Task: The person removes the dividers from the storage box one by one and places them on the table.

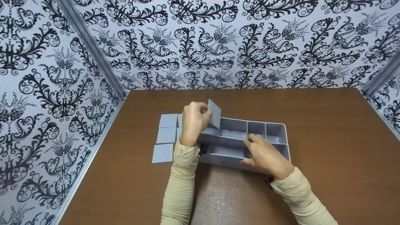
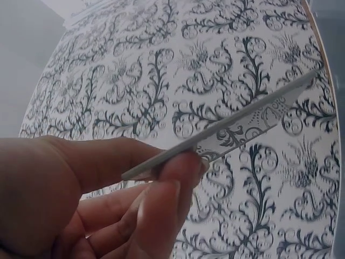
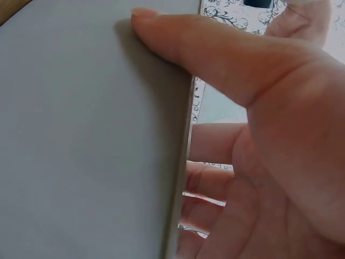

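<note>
My left hand point(image 1: 193, 122) pinches a thin grey square divider point(image 1: 215, 115) between thumb and fingers, above the left rear of a grey compartment box point(image 1: 228, 161). In the left wrist view the divider point(image 2: 226, 124) shows nearly edge-on, its underside mirroring the patterned wall. My right hand point(image 1: 265, 153) holds the box near its front right. In the right wrist view the thumb lies along the outer face of the box wall point(image 3: 97, 140), with the other fingers on the far side. A long partition splits the box lengthwise; short dividers form cells at the rear right.
Several light grey square plates point(image 1: 162, 153) lie flat on the brown table point(image 1: 125, 181) to the left of the box; my left hand and wrist partly cover some. Patterned panels point(image 1: 218, 47) stand behind and at both sides of the table.
</note>
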Demonstrator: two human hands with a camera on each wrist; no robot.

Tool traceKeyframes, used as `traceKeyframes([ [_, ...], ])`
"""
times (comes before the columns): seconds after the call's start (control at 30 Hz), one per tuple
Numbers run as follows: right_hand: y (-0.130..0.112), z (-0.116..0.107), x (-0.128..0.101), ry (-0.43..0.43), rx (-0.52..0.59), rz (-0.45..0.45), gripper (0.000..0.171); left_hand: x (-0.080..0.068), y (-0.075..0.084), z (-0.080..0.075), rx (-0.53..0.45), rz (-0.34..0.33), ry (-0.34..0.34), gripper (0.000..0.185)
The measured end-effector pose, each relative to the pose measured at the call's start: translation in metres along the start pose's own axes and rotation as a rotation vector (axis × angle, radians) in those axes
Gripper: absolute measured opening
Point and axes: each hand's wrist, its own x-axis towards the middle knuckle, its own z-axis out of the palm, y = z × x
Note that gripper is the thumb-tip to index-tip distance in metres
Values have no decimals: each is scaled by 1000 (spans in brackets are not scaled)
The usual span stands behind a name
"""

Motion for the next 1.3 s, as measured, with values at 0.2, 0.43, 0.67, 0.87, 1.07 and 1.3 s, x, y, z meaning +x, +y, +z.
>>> traceKeyframes([
  [0.2,5,-6,-2,-47,57,38,67,-2,-20,-17,-20,-51,36,5],
  [0.43,10,-9,-3,-80,82,56,69,-1,-42,-36,-36,-158,37,9],
  [0.67,16,-14,-4,-118,101,94,73,-2,-62,-50,-15,-257,-34,13],
  [0.87,16,-18,-3,-174,141,156,74,-5,-69,-52,-110,-345,-151,12],
  [1.07,14,-17,-2,-203,156,179,73,-8,-77,-50,-111,-386,-227,7],
  [1.3,17,-18,-4,-176,152,160,72,-17,-89,-45,-23,-395,-269,27],
])
